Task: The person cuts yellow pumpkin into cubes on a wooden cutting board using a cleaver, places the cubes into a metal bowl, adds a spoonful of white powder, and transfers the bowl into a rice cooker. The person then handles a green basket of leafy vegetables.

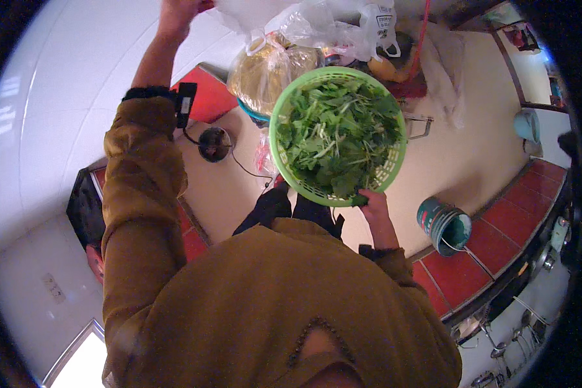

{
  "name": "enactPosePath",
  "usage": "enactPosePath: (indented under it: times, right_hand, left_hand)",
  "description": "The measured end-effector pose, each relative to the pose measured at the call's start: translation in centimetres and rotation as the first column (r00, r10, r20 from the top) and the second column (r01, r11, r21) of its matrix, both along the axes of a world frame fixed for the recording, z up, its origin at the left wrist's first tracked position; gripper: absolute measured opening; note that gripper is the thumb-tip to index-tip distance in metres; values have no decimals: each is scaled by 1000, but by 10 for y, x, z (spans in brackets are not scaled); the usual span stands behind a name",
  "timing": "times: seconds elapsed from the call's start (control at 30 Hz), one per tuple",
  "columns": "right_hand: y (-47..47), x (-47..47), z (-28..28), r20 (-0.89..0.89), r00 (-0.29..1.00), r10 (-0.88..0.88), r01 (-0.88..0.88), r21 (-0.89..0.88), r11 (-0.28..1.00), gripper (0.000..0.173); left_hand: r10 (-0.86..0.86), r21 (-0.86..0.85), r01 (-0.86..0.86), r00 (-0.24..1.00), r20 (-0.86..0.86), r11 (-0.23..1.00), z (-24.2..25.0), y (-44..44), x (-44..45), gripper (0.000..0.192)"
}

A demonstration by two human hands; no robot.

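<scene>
My right hand (376, 208) grips the near rim of a light green plastic colander basket (277, 160). Chopped leafy greens (339, 131) fill the basket, which is held above my legs. Up at the top edge is my left hand (177, 19), raised on an outstretched arm near the white wall. Its fingers are cut off by the picture's edge. Something small and red (206, 6) shows beside that hand, but whether the hand holds it is unclear.
Beyond the basket stand a large tied clear plastic bag (266, 72) and white plastic bags (310, 24). A green bucket (444, 225) stands right, beside red tiles (456, 271). A cable (250, 169) hangs near a small round container (215, 144). Several utensils (499, 349) lie lower right.
</scene>
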State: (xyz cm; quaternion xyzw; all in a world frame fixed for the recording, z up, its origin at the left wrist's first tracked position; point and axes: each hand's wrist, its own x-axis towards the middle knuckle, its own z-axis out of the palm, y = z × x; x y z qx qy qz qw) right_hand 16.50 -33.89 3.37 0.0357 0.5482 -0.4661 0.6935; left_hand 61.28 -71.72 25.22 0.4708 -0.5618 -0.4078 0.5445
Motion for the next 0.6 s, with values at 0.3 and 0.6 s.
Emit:
enactPosePath:
  times: [0.3, 0.6]
  right_hand:
    - [38, 10, -30, -126, 985, -119, 121, 3, 993, 25]
    - [30, 23, -10, -149, 945, -292, 290, -34, 956, 34]
  left_hand:
    - [-99, 443, -103, 907, 409, 891, -89, 2, 13, 85]
    - [-814, 518, 690, 580, 22, 505, -166, 104, -88, 86]
